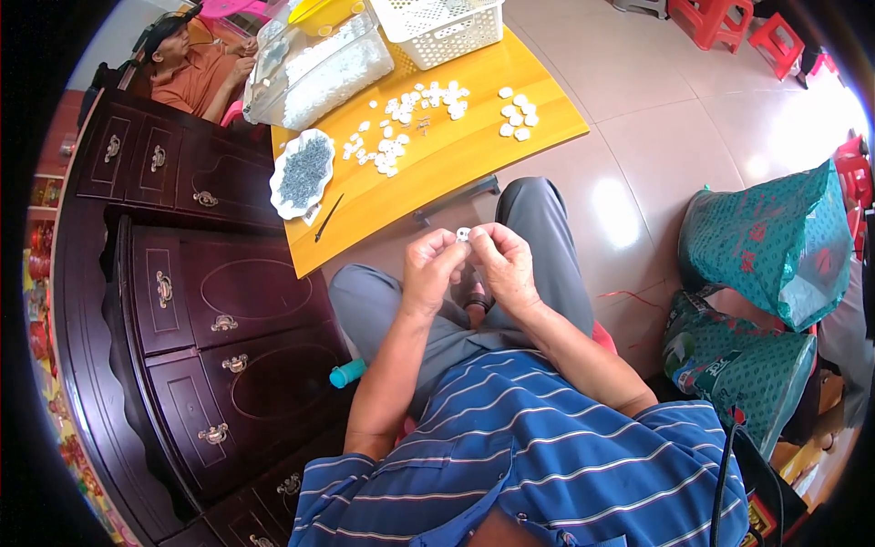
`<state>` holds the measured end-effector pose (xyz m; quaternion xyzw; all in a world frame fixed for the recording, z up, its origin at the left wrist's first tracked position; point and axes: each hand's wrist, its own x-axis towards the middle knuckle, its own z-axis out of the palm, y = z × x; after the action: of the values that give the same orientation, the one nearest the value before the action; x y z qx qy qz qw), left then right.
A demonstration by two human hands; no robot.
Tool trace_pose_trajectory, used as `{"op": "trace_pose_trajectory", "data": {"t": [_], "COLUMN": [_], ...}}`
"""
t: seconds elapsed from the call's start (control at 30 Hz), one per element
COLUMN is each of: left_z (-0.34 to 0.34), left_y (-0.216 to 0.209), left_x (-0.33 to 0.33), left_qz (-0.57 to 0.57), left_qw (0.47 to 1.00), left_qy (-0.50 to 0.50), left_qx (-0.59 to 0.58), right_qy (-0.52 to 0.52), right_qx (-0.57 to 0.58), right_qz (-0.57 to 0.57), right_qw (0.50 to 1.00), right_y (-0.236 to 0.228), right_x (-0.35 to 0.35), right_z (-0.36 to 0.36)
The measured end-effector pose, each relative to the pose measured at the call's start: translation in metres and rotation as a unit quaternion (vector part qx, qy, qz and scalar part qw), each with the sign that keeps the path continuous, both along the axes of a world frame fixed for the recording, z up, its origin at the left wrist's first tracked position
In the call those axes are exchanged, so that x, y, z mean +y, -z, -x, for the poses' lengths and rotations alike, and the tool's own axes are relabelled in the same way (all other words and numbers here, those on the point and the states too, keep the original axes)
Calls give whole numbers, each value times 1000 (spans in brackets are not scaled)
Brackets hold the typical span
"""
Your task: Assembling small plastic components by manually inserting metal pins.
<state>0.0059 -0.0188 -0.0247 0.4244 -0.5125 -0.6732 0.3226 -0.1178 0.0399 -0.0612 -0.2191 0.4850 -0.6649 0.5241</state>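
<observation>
Above my lap, just off the near edge of the yellow wooden table [492, 155], my left hand [427, 272] and my right hand [507, 272] meet. Between their fingertips is a small white plastic piece [463, 234] with a dark opening; both hands pinch it. On the table lie many loose white pieces [390, 157] in a scattered group. A separate neat cluster of white pieces [517, 119] sits near the right end. A white scalloped dish [276, 193] holds many small grey metal parts [304, 171]. Beside it lies a thin black stick-like tool [330, 217].
At the table's far side stand a clear bin [375, 75] full of white pieces, a yellow container [315, 18] and a white perforated basket [456, 41]. A dark wooden cabinet [246, 283] flanks my left. Green bags [766, 237] stand at right. Another person [196, 77] sits far left.
</observation>
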Motion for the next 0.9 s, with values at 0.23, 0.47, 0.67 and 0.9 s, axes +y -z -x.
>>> {"op": "trace_pose_trajectory", "data": {"t": [0.23,0.47,0.67,0.9], "left_z": [8,1,2,5], "left_y": [8,11,3,0], "left_x": [9,3,0,5], "left_qz": [59,65,78,146], "left_qw": [997,997,995,985], "left_qy": [-47,-13,1,-10], "left_qx": [-25,-27,-54,-87], "right_qy": [19,12,14,6], "right_qx": [-31,23,31,29], "right_qz": [8,-19,-13,-26], "right_qw": [999,999,999,999], "right_y": [-4,-7,-4,0], "right_x": [0,-2,-2,-2], "right_z": [0,6,7,9]}}
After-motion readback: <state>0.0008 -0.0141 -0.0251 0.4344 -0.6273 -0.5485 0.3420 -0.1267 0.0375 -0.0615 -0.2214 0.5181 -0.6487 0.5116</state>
